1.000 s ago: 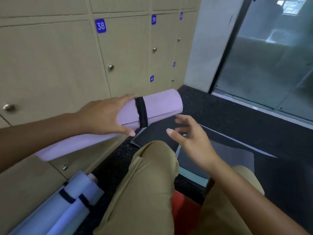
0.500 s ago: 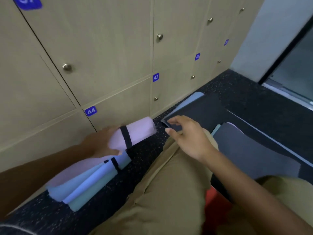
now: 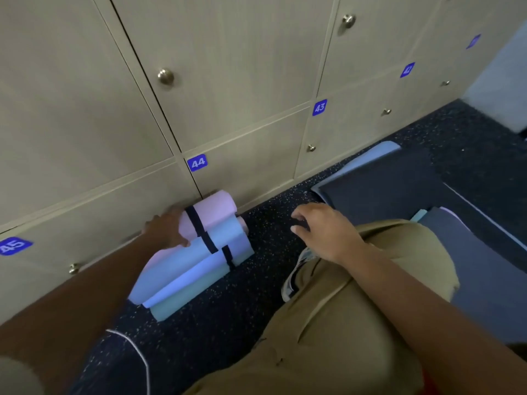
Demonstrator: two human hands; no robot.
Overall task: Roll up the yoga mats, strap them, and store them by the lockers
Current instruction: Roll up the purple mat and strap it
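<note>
Even indoor light, soft blur (wide-angle bowing)

arms: bare, no sleeves | trousers (image 3: 328, 323): khaki, seamed pocket | shoe (image 3: 293, 276): white, dark trim

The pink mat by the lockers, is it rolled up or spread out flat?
Rolled up. The pink mat is a tight tube with a black strap around it, lying on other rolled mats.

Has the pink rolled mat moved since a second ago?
Yes. The pink rolled mat has come down from locker-door height onto the blue rolled mats below label 44.
</note>
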